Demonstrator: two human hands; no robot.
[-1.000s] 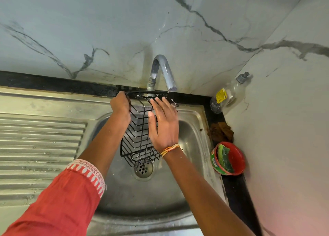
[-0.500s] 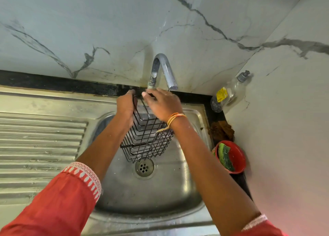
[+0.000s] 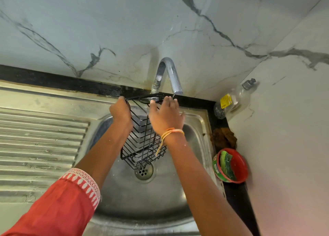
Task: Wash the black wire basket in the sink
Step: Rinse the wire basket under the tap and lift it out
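Black wire basket [image 3: 142, 139] held at frame centre over the steel sink [image 3: 197, 121], above the drain [image 3: 143, 171] and below the curved tap [image 3: 170, 75]. Left hand [image 3: 121, 111] clenched round the rim; right hand [image 3: 165, 116] spread loosely on the top edge, fingers relaxed. Likely risk: wet, thin, slick wire slipping, clattering into the smooth basin. Rigid open grid, glossy coating.

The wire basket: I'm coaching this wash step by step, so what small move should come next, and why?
Probably slide the right hand down the black wire basket, rubbing its side wires. The left hand grips the rim, holding it tilted over the sink drain. The right fingers sit at the top rim just under the tap, where only a thin trickle shows, so the lower wires look unrubbed.
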